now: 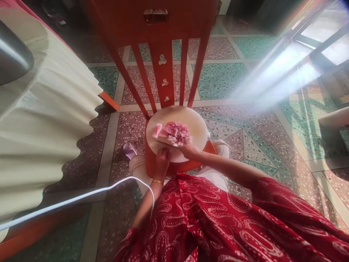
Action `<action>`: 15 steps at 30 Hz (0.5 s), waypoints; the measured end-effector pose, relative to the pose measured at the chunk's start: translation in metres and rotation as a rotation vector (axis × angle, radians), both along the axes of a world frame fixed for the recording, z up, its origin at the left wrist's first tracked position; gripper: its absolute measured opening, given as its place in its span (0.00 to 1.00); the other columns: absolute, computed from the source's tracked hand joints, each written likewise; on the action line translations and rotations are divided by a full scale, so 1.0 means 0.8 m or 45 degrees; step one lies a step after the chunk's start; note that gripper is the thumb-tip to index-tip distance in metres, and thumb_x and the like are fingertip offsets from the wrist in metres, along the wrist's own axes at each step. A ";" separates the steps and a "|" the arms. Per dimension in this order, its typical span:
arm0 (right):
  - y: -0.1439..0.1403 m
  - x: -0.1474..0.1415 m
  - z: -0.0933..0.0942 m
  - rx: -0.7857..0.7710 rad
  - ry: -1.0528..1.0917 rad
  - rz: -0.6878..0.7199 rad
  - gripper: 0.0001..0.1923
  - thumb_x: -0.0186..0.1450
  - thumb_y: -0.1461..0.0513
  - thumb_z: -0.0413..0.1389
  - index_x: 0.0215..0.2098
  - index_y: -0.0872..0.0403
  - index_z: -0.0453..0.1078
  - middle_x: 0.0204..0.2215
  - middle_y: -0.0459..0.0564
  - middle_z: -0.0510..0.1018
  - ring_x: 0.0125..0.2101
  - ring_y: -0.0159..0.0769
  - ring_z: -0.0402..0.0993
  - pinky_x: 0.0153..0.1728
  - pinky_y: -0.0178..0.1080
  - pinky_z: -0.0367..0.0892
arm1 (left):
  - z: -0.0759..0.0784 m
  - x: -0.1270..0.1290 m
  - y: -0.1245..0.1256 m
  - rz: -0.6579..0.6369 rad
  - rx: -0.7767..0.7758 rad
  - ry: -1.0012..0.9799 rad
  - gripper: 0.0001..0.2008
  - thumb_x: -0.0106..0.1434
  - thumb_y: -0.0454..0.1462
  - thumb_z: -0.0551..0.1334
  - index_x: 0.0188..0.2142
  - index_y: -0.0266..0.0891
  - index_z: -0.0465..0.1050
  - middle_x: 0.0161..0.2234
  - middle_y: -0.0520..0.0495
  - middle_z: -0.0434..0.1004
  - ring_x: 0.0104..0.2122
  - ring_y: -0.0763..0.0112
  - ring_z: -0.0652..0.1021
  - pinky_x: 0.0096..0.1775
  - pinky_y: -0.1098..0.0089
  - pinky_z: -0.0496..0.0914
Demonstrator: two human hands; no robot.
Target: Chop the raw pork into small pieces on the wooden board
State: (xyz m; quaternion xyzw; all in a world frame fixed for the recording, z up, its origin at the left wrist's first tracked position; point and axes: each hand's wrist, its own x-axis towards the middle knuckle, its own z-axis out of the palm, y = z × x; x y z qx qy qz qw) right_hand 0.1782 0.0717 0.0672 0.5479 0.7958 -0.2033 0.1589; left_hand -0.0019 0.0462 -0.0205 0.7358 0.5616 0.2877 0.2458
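A pile of cut raw meat (177, 131), pink with pale fatty pieces, sits on a round pale cutting board (195, 122). A larger slab lies at the pile's left end. Along the near side of the pile shows the thin edge of a flat knife blade (167, 142). My right hand (190, 152) is closed at the blade's right end, and its handle is hidden in the fingers. My left hand (163, 155) is closed, knuckles up, at the board's near edge just below the blade. What its fingers hold, if anything, is hidden.
The board rests on the seat of a reddish wooden chair (176, 168), whose slatted back rises beyond it. To the left hangs a cream tablecloth (54, 120). A white cable (109, 187) crosses at lower left. A lilac slipper (129, 150) is on the speckled floor.
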 end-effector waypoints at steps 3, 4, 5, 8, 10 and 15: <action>-0.008 0.018 0.004 0.024 0.032 -0.009 0.16 0.64 0.68 0.49 0.50 0.58 0.67 0.39 0.60 0.76 0.38 0.42 0.75 0.35 0.38 0.67 | 0.004 -0.002 -0.006 0.012 0.035 0.000 0.14 0.62 0.38 0.54 0.48 0.44 0.68 0.49 0.42 0.71 0.53 0.54 0.68 0.55 0.52 0.63; -0.010 0.019 0.004 0.026 0.056 0.011 0.16 0.64 0.68 0.49 0.49 0.59 0.67 0.40 0.61 0.76 0.39 0.43 0.75 0.37 0.39 0.67 | 0.004 -0.003 -0.007 0.011 0.043 0.001 0.15 0.61 0.37 0.55 0.48 0.45 0.68 0.49 0.42 0.71 0.53 0.54 0.68 0.55 0.53 0.63; -0.011 0.017 0.004 0.022 0.075 0.029 0.15 0.63 0.69 0.50 0.48 0.59 0.68 0.40 0.61 0.76 0.39 0.42 0.74 0.38 0.39 0.67 | 0.003 -0.003 -0.008 0.011 0.050 0.002 0.15 0.61 0.37 0.56 0.48 0.47 0.68 0.50 0.43 0.71 0.53 0.54 0.68 0.55 0.53 0.63; -0.010 0.004 0.002 -0.029 0.082 0.037 0.14 0.62 0.69 0.50 0.46 0.59 0.69 0.40 0.60 0.76 0.39 0.41 0.74 0.41 0.40 0.67 | -0.004 -0.004 -0.006 0.016 0.063 0.007 0.16 0.59 0.37 0.56 0.48 0.50 0.69 0.49 0.44 0.72 0.53 0.54 0.68 0.54 0.52 0.64; -0.002 -0.012 0.000 -0.069 0.064 0.032 0.14 0.63 0.69 0.49 0.45 0.59 0.70 0.39 0.60 0.77 0.39 0.41 0.75 0.39 0.38 0.67 | -0.013 -0.003 -0.002 0.024 0.069 0.009 0.15 0.60 0.37 0.55 0.46 0.49 0.70 0.46 0.43 0.73 0.50 0.53 0.70 0.53 0.51 0.65; 0.023 -0.057 -0.001 -0.031 0.100 0.060 0.15 0.67 0.66 0.43 0.48 0.58 0.67 0.39 0.61 0.77 0.37 0.41 0.76 0.32 0.38 0.69 | -0.030 0.001 0.011 0.043 0.096 0.025 0.12 0.62 0.36 0.53 0.41 0.43 0.73 0.38 0.39 0.75 0.44 0.53 0.73 0.47 0.51 0.68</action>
